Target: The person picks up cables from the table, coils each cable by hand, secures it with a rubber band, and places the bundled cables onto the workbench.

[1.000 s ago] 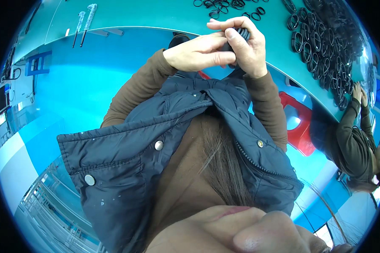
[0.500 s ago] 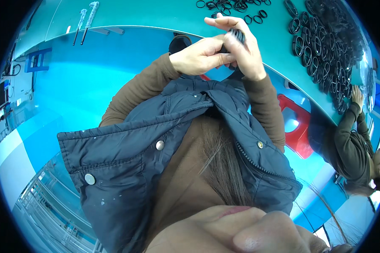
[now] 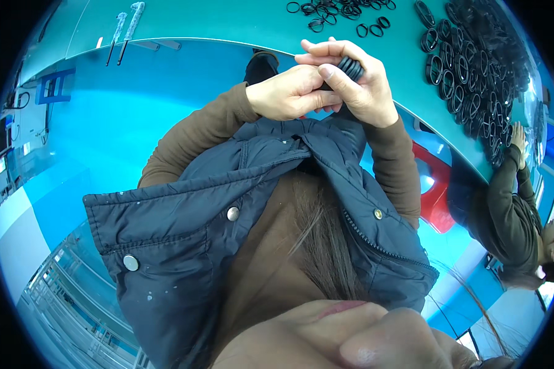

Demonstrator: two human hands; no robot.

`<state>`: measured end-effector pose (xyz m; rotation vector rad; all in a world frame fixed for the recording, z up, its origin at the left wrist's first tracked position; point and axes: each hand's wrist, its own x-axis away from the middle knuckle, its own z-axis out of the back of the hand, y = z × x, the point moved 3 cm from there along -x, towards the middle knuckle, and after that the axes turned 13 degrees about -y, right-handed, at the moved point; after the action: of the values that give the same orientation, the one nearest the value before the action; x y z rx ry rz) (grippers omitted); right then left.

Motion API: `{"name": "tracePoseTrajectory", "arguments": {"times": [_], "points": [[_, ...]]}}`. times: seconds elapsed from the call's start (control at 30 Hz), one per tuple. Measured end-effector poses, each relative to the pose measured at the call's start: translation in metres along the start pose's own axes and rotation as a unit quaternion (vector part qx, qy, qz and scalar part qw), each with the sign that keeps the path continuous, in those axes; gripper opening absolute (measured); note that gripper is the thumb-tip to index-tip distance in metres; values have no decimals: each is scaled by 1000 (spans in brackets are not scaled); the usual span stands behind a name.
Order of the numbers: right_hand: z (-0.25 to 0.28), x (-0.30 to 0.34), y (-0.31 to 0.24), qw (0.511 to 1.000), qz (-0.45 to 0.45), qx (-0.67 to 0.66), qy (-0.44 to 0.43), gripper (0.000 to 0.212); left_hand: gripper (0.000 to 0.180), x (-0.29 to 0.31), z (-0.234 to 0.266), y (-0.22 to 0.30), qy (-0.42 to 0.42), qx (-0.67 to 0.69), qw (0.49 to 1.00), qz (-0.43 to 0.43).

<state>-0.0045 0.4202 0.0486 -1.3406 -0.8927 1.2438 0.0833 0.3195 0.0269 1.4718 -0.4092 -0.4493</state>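
Note:
A small stack of black rings (image 3: 349,69) is held between my two hands, above the near edge of the table. My right hand (image 3: 370,86) is closed round the stack, with its thumb pressed along the near side and its fingers behind. From the left, my left hand (image 3: 289,92) meets it, its fingers and thumb closed at the stack's lower left end. That end of the stack is mostly hidden by the fingers. Beyond my hands, loose black rings (image 3: 349,9) lie scattered on the green table (image 3: 228,18).
A large heap of black ring-shaped parts (image 3: 468,80) covers the table's right side, beside clear plastic. A co-worker's hand (image 3: 519,144) rests by it. Two plastic-wrapped rods (image 3: 129,31) lie at the far left. A red stool (image 3: 434,190) stands below the table.
Both hands have shifted slightly, the right one a little to the right. The right thumb, blurred before, now lies still against the stack, and more of the rings shows.

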Motion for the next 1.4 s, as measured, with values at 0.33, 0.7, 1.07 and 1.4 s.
{"name": "tracePoseTrajectory", "arguments": {"times": [0.33, 0.7, 1.07, 1.4], "points": [[2, -3, 26, 997, 19, -1, 80, 27, 26, -7, 14, -15, 40, 87, 995, -41], [118, 4, 47, 908, -76, 340, 232, 13, 19, -3, 44, -27, 90, 109, 990, -32], [97, 7, 75, 937, -111, 252, 213, 8, 25, -20, 58, -40, 216, 167, 962, -8], [76, 10, 63, 951, 0, 226, 213, 11, 23, -80, 64, -48, 297, 221, 928, -37]]}}
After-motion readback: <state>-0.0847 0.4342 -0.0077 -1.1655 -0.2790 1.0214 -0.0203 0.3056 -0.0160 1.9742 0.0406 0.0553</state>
